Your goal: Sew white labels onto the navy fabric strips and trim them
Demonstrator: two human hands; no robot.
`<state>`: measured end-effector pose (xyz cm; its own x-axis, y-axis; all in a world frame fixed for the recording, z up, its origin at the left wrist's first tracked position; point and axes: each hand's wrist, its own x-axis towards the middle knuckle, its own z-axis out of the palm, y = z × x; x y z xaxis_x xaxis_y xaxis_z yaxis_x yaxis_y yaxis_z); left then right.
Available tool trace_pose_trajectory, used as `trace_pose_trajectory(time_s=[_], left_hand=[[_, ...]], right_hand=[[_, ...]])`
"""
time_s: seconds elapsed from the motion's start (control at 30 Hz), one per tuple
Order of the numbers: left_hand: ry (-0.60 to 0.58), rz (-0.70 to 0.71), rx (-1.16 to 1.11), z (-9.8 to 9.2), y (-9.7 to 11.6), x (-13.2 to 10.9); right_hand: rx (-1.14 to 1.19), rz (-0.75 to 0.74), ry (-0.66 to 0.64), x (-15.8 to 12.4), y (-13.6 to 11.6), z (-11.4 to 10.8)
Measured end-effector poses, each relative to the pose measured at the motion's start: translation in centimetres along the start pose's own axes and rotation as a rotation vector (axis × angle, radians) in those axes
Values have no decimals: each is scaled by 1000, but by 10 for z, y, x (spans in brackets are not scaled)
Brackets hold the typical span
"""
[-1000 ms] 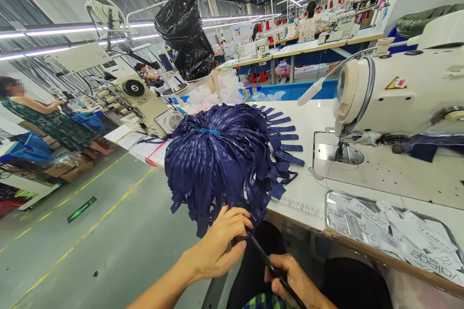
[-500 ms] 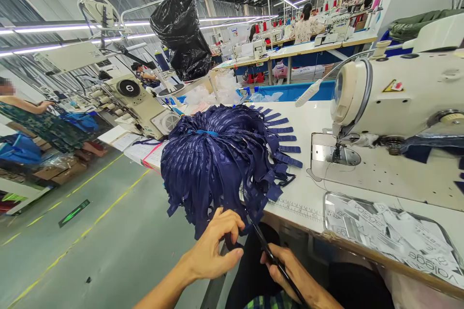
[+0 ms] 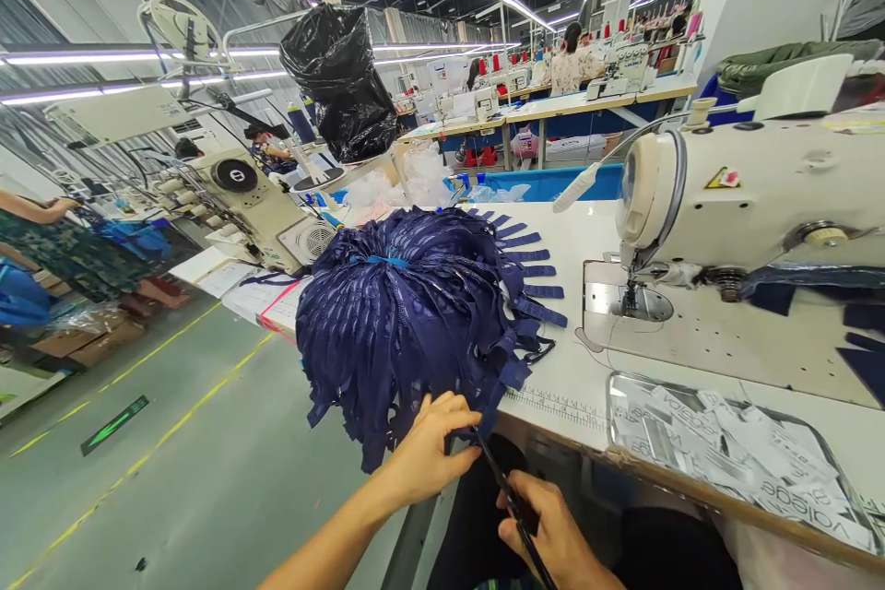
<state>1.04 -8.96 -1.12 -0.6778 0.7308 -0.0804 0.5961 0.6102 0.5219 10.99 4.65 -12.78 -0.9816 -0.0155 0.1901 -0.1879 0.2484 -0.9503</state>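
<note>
A large bundle of navy fabric strips (image 3: pixel 407 313), tied with a blue band (image 3: pixel 387 262) across its top, hangs partly over the table's front edge. My left hand (image 3: pixel 432 447) is at the bundle's lower front, its fingers bent towards the thumb. Whatever lies between those fingertips is too small and dark to name. Held in my right hand (image 3: pixel 546 525) is a long, thin black tool (image 3: pixel 508 489), slanting up to the left. Its tip reaches the left fingertips; its exact kind is unclear.
A sewing machine (image 3: pixel 747 203) stands on the table at right, with a tray (image 3: pixel 612 424) of printed white labels (image 3: pixel 747 461) before it. Another machine (image 3: pixel 255 194) is at left, near a hanging black plastic bag (image 3: pixel 342 83). People work in the background.
My left hand has shifted slightly right and down, its fingertips now meeting the black tool's tip, with finger and thumb closer together. The view has turned a little right.
</note>
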Motion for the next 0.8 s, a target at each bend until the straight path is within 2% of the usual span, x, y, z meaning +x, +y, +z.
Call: trace_pose_trajectory(time_s=[0.13, 0.27, 0.33, 0.47, 0.6, 0.8], left_hand=[[69, 64, 133, 6, 1, -2], [173, 174, 271, 10, -5, -11], [227, 227, 314, 10, -8, -14], [292, 291, 344, 5, -9, -17], [296, 308, 364, 3, -3, -16], [341, 355, 347, 5, -5, -14]], right_hand=[[-46, 13, 62, -2, 13, 10], [24, 22, 66, -7, 21, 14], [85, 66, 38, -12, 15, 8], [208, 254, -56, -16, -13, -17], [256, 264, -165, -7, -33, -34], [211, 285, -87, -4, -20, -25]])
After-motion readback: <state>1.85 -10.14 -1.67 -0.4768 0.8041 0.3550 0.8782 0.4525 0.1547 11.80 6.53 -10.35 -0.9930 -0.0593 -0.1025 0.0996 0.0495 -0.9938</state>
